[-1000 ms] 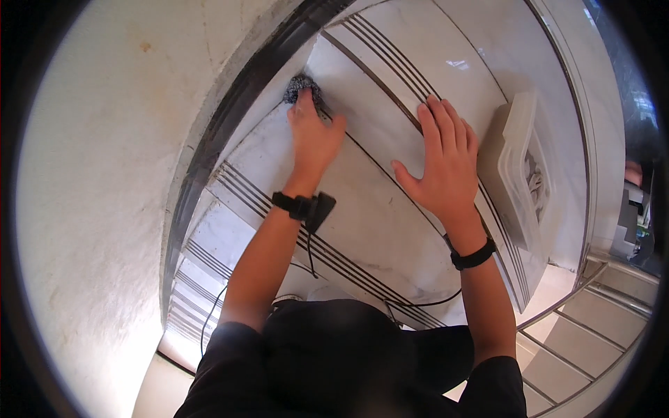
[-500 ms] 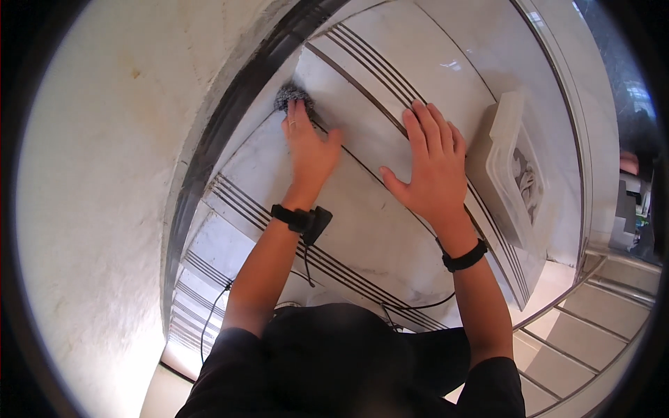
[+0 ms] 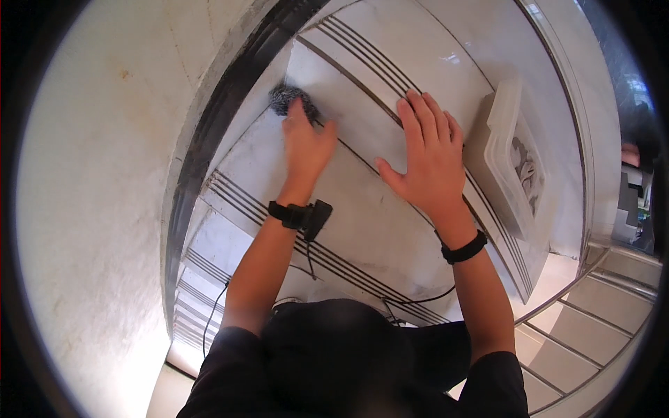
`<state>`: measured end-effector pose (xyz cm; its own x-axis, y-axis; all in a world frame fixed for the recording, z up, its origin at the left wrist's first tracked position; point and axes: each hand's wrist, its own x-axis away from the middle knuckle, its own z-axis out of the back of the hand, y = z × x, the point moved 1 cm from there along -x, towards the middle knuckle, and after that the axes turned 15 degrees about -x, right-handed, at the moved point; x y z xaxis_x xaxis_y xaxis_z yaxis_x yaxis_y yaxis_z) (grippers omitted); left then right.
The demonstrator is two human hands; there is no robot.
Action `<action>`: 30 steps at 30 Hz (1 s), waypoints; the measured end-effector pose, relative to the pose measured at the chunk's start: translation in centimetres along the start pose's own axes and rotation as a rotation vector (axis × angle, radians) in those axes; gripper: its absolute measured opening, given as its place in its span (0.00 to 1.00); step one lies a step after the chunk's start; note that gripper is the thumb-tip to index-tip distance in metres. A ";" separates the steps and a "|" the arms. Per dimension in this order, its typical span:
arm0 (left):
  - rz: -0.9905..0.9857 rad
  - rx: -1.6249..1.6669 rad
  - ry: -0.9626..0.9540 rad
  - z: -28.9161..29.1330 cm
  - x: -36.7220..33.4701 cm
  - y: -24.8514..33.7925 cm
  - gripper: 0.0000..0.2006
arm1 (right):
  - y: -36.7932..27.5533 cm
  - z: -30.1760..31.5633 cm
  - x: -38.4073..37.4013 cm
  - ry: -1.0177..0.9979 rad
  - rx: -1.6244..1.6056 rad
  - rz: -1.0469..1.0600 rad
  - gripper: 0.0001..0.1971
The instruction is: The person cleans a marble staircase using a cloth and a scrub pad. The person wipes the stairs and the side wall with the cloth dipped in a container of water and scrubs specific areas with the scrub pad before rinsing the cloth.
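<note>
Dark grey, fuzzy-looking scouring pad [image 3: 287, 98]: sits far left, in the inner corner of a white marble-look stair step [image 3: 380, 216], where tread, riser and side skirting meet.

Left hand [image 3: 305, 143]: on the pad, back of the hand up. Fingertips rest over its near right side, thumb held out to the right, well apart from the fingers. Hand is slightly blurred; can't tell if the pad is gripped or only pressed down.

Right hand [image 3: 433, 164]: spread wide, palm down, thumb out to the left, nothing held. Fingertips reach the dark-grooved edge of the next step up [image 3: 446, 59]. Can't tell how much weight is on it.

Just right of that hand: translucent white plastic box [image 3: 486, 164] with a pale rim, on the upper step, crumpled grey cloth [image 3: 526, 167] inside.

Both wrists wear black bands. Left one carries a small black wedge-shaped device [image 3: 318, 221], a thin black cable hanging off it. Another black cable [image 3: 426, 300] runs near the right forearm, across the lower step.

Left side: cream plastered wall [image 3: 97, 174], dark skirting strip [image 3: 209, 115] along its base. Lower right: shiny metal railing [image 3: 564, 345]. Black short sleeves [image 3: 223, 362] at the bottom.
</note>
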<state>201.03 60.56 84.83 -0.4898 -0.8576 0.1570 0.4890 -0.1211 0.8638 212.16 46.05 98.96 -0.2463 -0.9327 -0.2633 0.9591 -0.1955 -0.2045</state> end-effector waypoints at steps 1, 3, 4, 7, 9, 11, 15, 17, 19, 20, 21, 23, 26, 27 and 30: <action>0.001 -0.008 0.006 -0.6 1.4 -0.2 0.40 | -0.2 -0.1 -0.3 0.032 -0.018 0.032 0.42; -0.214 -0.168 0.060 -2.9 4.3 -0.7 0.42 | -0.7 0.0 -0.7 0.031 -0.017 0.035 0.42; -0.211 -0.167 0.060 -3.3 5.3 -0.3 0.42 | -0.6 0.0 -0.5 0.013 -0.001 0.016 0.42; -0.280 -0.168 0.048 -3.3 5.1 -0.1 0.44 | -0.5 0.0 -0.5 0.017 0.004 0.022 0.42; -0.274 -0.080 0.203 -1.7 1.6 -1.1 0.44 | -0.4 -0.3 -0.4 0.010 0.002 0.026 0.42; -0.222 -0.049 0.154 -0.9 1.0 -0.8 0.44 | -0.4 -0.3 -0.4 0.020 0.000 0.034 0.42; -0.313 -0.125 0.089 -2.9 4.3 -1.6 0.43 | -0.7 0.2 -0.8 -0.007 0.006 0.023 0.43; -0.292 -0.071 0.135 -2.9 3.7 -1.8 0.44 | -0.7 0.1 -0.7 -0.036 0.005 0.011 0.44; -0.141 0.010 0.118 -2.2 1.8 -1.3 0.44 | -0.1 0.1 -0.3 0.009 0.016 0.037 0.41; -0.126 0.006 0.111 -0.8 0.0 -2.0 0.44 | -0.4 -0.4 0.1 -0.005 0.003 0.021 0.41; -0.095 0.017 0.079 -0.5 0.2 -1.7 0.44 | -0.3 -0.4 0.0 -0.004 0.005 0.021 0.41; -0.079 0.029 0.069 -0.7 1.1 -1.6 0.44 | -0.3 -0.1 -0.6 0.016 0.010 0.039 0.41; -0.295 -0.107 0.097 -2.5 3.5 -1.9 0.43 | -0.6 0.0 -0.7 -0.018 0.017 0.012 0.41; -0.279 -0.078 0.163 -2.4 2.4 -2.1 0.43 | -0.6 0.2 -1.0 0.004 0.007 0.036 0.41; -0.147 -0.039 0.164 -1.1 0.2 -2.0 0.45 | -0.2 -0.4 -0.1 0.004 -0.005 0.031 0.41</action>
<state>200.78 60.08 82.65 -0.4354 -0.8987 -0.0520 0.4499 -0.2672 0.8522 211.91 46.33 98.63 -0.2167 -0.9373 -0.2731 0.9656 -0.1646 -0.2012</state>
